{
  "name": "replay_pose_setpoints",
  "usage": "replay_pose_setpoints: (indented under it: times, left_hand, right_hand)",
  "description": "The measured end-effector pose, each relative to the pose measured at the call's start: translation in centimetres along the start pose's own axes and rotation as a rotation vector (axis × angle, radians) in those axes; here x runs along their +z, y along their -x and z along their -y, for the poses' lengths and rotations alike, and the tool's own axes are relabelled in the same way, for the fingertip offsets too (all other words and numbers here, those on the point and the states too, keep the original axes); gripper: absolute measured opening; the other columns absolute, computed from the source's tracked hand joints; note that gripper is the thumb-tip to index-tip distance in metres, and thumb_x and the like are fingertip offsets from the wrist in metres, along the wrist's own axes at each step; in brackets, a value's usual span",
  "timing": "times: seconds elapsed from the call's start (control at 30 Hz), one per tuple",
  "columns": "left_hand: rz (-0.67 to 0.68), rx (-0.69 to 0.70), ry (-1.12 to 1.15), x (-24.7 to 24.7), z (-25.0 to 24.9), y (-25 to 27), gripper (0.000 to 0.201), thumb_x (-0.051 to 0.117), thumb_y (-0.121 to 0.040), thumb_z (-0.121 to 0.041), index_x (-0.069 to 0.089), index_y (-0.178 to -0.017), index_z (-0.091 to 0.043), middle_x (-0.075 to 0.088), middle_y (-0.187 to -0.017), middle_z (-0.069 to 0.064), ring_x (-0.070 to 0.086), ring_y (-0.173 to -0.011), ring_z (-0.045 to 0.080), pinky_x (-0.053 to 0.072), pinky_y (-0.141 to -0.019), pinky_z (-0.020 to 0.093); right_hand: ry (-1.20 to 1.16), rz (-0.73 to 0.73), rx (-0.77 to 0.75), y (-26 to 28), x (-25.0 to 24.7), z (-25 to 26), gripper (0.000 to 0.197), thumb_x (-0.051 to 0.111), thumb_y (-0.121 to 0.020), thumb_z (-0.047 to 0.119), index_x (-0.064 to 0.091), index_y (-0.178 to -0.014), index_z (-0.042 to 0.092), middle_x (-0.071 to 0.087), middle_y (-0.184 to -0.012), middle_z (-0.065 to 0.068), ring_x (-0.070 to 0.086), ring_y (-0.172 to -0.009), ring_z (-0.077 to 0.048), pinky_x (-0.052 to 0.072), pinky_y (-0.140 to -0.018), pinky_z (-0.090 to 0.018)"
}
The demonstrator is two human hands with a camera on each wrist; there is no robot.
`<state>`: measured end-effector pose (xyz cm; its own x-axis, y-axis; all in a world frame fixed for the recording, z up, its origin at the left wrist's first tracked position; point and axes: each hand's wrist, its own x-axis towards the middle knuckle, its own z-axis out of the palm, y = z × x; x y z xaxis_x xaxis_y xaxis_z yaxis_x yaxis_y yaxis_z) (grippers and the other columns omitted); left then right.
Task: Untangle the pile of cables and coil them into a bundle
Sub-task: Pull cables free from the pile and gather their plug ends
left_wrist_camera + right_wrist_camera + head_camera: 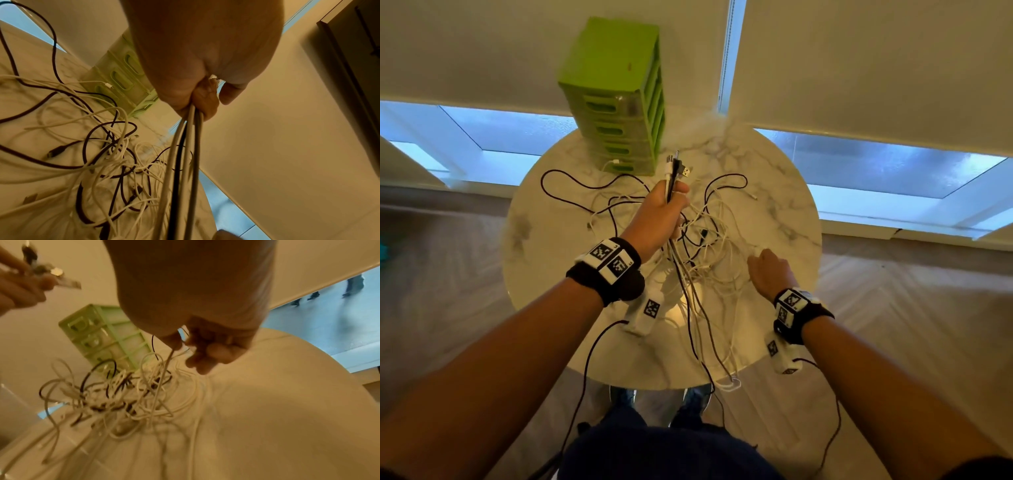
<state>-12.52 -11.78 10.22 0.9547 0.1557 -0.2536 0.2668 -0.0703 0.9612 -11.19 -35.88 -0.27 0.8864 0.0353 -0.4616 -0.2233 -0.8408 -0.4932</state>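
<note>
The right hand (770,270), nearest, pinches a white strand from the tangled cables (702,246) on the round marble tabletop (784,205). The left hand (657,219) grips several cable ends upright above them. Farther stands a green drawer unit (616,96).

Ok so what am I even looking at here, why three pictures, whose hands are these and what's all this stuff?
One person wears three cameras: one on the head looking down, one on each wrist looking along the fingers. On a round marble table lie tangled white and dark cables, with a green drawer unit behind. The left hand grips several cable ends upright as a bunch. The right hand pinches one white cable from the pile.
</note>
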Motion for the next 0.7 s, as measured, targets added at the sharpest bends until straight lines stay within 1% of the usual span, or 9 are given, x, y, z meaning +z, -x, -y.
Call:
replay_pose_setpoints:
  times: [0.07, 0.13, 0.2, 0.3, 0.33, 0.4, 0.5, 0.63, 0.7]
  left_hand:
    - [0.018, 0.012, -0.017, 0.0, 0.0, -0.2, 0.010, 0.049, -0.103, -0.017, 0.054, -0.112, -0.020, 0.038, -0.068, -0.003, 0.039, -0.052, 0.009, 0.039, -0.053, 0.030]
    - [0.033, 0.024, -0.021, 0.2, -0.1, -0.4, 0.013, 0.053, -0.100, -0.012, 0.052, -0.111, -0.019, 0.038, -0.068, -0.004, 0.039, -0.052, 0.010, 0.039, -0.053, 0.031]
    - [0.058, 0.025, -0.018, 0.4, -0.3, -0.5, 0.016, 0.056, -0.098, -0.010, 0.051, -0.111, -0.018, 0.038, -0.067, -0.007, 0.039, -0.052, 0.009, 0.038, -0.053, 0.029]
    - [0.094, 0.030, -0.011, 0.6, -1.0, -0.3, 0.009, 0.058, -0.099, -0.020, 0.052, -0.105, -0.022, 0.041, -0.068, -0.008, 0.041, -0.054, 0.009, 0.038, -0.054, 0.029]
    - [0.106, 0.028, 0.013, 0.6, -1.3, -0.2, 0.007, 0.058, -0.100, -0.026, 0.052, -0.101, -0.024, 0.041, -0.067, -0.009, 0.040, -0.054, 0.009, 0.037, -0.053, 0.029]
    - [0.122, 0.029, 0.078, 0.3, -1.9, 0.0, 0.013, 0.056, -0.101, -0.034, 0.050, -0.093, -0.026, 0.038, -0.066, -0.010, 0.036, -0.051, 0.008, 0.033, -0.050, 0.027]
    - [0.136, 0.080, 0.122, -0.5, -2.8, 0.4, 0.017, 0.052, -0.104, -0.037, 0.051, -0.093, -0.025, 0.035, -0.062, -0.011, 0.033, -0.048, 0.007, 0.031, -0.046, 0.025]
    - [0.127, 0.166, 0.109, -1.9, -3.5, 0.8, 0.022, 0.051, -0.106, -0.039, 0.053, -0.094, -0.021, 0.038, -0.055, -0.010, 0.036, -0.045, 0.008, 0.034, -0.044, 0.023]
    - [0.122, 0.185, 0.106, -2.6, -3.8, 0.8, 0.021, 0.053, -0.105, -0.039, 0.056, -0.092, -0.024, 0.040, -0.054, -0.012, 0.038, -0.045, 0.007, 0.036, -0.045, 0.024]
  right_hand:
    - [-0.283, -0.115, -0.166, 0.7, -0.9, 1.3, 0.024, 0.043, -0.099, 0.030, 0.047, -0.089, 0.008, 0.066, -0.089, -0.014, 0.063, -0.080, -0.029, 0.046, -0.069, -0.039]
    - [-0.485, -0.131, -0.311, 1.8, -2.0, 3.7, 0.018, 0.042, -0.101, 0.019, 0.041, -0.085, 0.012, 0.069, -0.085, -0.011, 0.064, -0.075, -0.013, 0.048, -0.069, -0.037]
    - [-0.631, -0.130, -0.416, 2.6, -2.9, 6.2, 0.016, 0.044, -0.102, 0.014, 0.038, -0.087, 0.015, 0.069, -0.087, -0.011, 0.066, -0.077, -0.016, 0.051, -0.072, -0.036]
    - [-0.766, -0.146, -0.533, 4.2, -3.8, 10.0, 0.011, 0.045, -0.103, 0.012, 0.039, -0.095, 0.009, 0.058, -0.081, -0.015, 0.061, -0.073, -0.023, 0.055, -0.075, -0.043]
    - [-0.769, -0.146, -0.571, 4.7, -3.9, 11.1, 0.012, 0.045, -0.104, 0.012, 0.039, -0.097, 0.005, 0.054, -0.078, -0.015, 0.058, -0.070, -0.022, 0.055, -0.074, -0.044]
    - [-0.744, -0.137, -0.623, 5.5, -3.9, 12.8, 0.016, 0.046, -0.105, 0.017, 0.039, -0.099, 0.004, 0.051, -0.074, -0.010, 0.053, -0.065, -0.021, 0.054, -0.069, -0.051]
    - [-0.628, -0.158, -0.655, 6.2, -3.8, 14.6, 0.020, 0.048, -0.105, 0.024, 0.041, -0.099, 0.006, 0.054, -0.068, -0.002, 0.054, -0.058, -0.024, 0.051, -0.060, -0.053]
    - [-0.526, -0.209, -0.676, 6.8, -3.5, 16.4, 0.018, 0.050, -0.104, 0.026, 0.045, -0.098, 0.011, 0.055, -0.067, -0.008, 0.052, -0.059, -0.033, 0.048, -0.055, -0.053]
    - [-0.507, -0.221, -0.676, 7.1, -3.2, 17.2, 0.016, 0.052, -0.104, 0.025, 0.046, -0.097, 0.012, 0.056, -0.068, -0.010, 0.053, -0.060, -0.035, 0.047, -0.056, -0.051]
